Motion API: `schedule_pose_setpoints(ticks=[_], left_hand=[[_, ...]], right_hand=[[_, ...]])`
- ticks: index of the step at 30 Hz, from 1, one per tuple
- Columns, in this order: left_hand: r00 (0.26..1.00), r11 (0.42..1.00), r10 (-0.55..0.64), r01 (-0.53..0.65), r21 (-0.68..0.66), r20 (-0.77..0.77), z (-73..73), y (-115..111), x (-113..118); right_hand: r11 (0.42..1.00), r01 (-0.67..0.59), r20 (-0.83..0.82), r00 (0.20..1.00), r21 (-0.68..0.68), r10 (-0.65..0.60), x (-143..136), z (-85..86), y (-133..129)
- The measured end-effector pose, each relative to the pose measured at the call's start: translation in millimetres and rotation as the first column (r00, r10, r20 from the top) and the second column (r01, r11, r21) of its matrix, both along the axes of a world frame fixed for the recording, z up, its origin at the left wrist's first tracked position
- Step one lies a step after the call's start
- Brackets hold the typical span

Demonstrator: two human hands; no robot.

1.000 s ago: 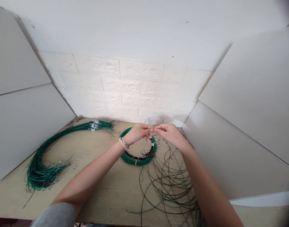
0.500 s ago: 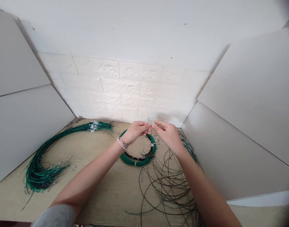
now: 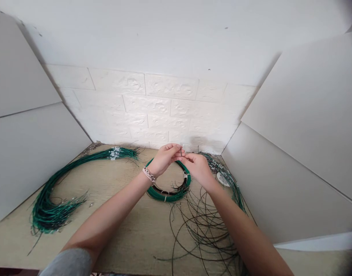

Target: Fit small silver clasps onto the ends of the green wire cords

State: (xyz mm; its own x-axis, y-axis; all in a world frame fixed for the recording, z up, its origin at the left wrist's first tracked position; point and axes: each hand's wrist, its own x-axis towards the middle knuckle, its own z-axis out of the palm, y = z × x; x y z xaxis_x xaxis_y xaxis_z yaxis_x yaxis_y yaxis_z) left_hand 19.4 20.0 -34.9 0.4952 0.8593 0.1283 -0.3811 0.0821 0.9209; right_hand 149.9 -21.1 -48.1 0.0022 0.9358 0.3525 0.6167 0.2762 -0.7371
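The left hand [image 3: 163,158] kept a narrow grip on a dark strand [image 3: 181,152] (its visible part roughly upright); the right hand [image 3: 199,167] adjoined rightward, its hold unclear. The green coil [image 3: 173,198] lay below.

Brick-patterned wall [image 3: 158,88], white, upper centre of the frame; left panels [image 3: 26,149] and right panels [image 3: 299,111], pale grey, at either side; tabletop [image 3: 132,237], beige, across the bottom.
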Motion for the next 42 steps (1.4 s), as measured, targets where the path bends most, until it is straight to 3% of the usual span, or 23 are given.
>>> schedule_pose_setpoints(ticks=[5, 11, 16, 26, 33, 42], left_hand=[[0.999, 0.999, 0.042, -0.041, -0.013, 0.014, 2.1, 1, -3], [0.993, 0.998, 0.057, -0.054, 0.024, -0.105, 0.0, 5, -4], [0.984, 0.999, 0.006, 0.003, 0.051, -0.176, 0.3, 6, -4], [0.984, 0.984, -0.165, 0.159, -0.082, -0.071, -8.7, 8, -6], [0.979, 0.971, -0.201, 0.195, -0.136, -0.036, -13.5, 11, -6], [0.976, 0.974, -0.211, 0.205, -0.098, -0.050, -11.3, 12, -8]], right_hand=[[1.000, -0.013, -0.059, 0.998, 0.017, 0.014, 2, 3.9, -2], [0.999, 0.014, -0.092, 0.996, 0.029, -0.011, 3, 7.4, -4], [1.000, 0.004, -0.081, 0.997, -0.003, -0.005, 8, 9.8, -2], [0.995, 0.084, -0.210, 0.975, 0.061, -0.069, 9, 8.7, -1], [0.994, 0.106, -0.183, 0.978, 0.027, -0.100, 11, 16.7, -6], [0.999, 0.031, -0.022, 0.999, -0.030, -0.032, 11, 20.9, -10]])
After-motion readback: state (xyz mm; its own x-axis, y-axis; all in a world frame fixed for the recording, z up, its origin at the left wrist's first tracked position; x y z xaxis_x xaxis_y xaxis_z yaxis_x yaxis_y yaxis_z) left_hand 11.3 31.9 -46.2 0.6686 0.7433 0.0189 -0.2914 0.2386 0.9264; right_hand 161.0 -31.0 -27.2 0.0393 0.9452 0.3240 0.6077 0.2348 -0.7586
